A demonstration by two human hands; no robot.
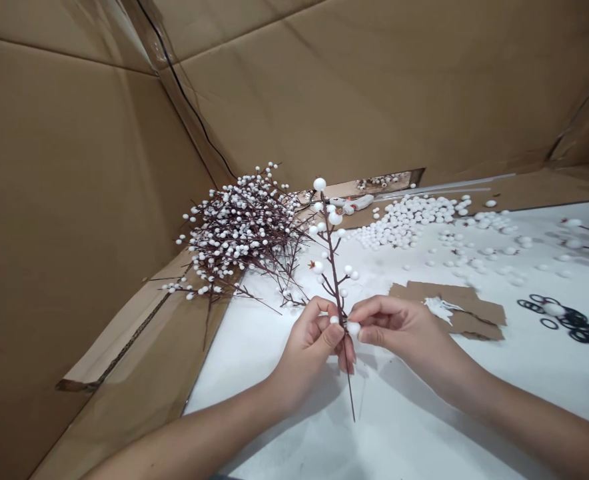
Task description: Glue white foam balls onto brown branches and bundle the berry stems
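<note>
Stems with white balls (239,230) lie heaped at the left, and right of them the left hand (310,333) pinches a brown branch (335,280) between thumb and fingers, its long axis nearly upright, bare tip pointing down toward the person. Just right of that stalk, the right hand (399,325) pinches a loose-looking white ball (353,329) by thumb and forefinger, perhaps touching a side twig, though fingers hide the join; beyond lie a cardboard scrap (489,315) and black rings (580,333).
</note>
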